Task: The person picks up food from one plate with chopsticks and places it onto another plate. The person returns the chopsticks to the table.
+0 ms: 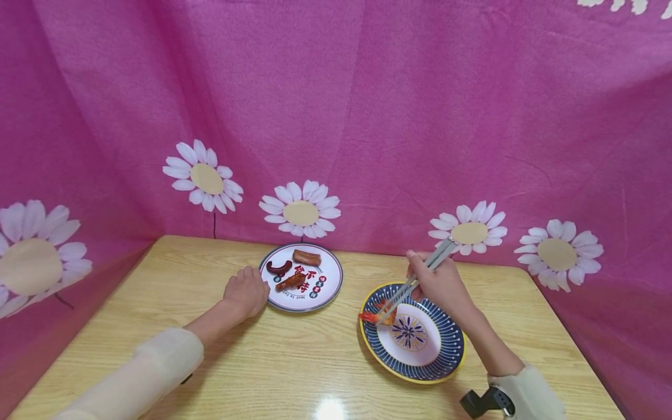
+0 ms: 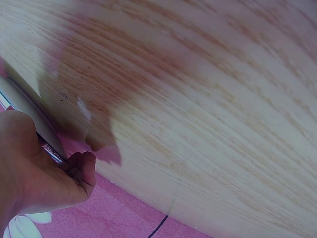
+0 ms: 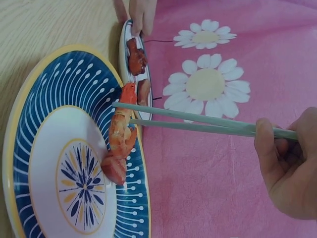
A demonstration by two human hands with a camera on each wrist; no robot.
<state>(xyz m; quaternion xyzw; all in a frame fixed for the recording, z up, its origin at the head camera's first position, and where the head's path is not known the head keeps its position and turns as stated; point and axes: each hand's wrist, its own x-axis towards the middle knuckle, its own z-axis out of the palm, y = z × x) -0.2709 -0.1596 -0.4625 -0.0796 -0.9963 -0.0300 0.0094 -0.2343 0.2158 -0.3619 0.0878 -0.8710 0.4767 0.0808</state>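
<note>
My left hand (image 1: 247, 293) grips the left rim of a white plate (image 1: 332, 273) with red lettering. On that plate lie a drumstick (image 1: 290, 282), a dark curved piece of meat (image 1: 279, 268) and a brown sausage-like piece (image 1: 307, 258). With my right hand (image 1: 438, 284) I hold a pair of grey-green chopsticks (image 3: 198, 117). Their tips pinch an orange-red shrimp (image 3: 119, 133) at the left rim of a blue-patterned plate (image 1: 446, 347). Whether the shrimp touches this plate, I cannot tell.
Both plates stand on a light wooden table (image 1: 294, 361). A pink cloth (image 1: 315, 105) with white daisies hangs behind the table and along its sides. A black strap device (image 1: 485, 402) sits by my right sleeve.
</note>
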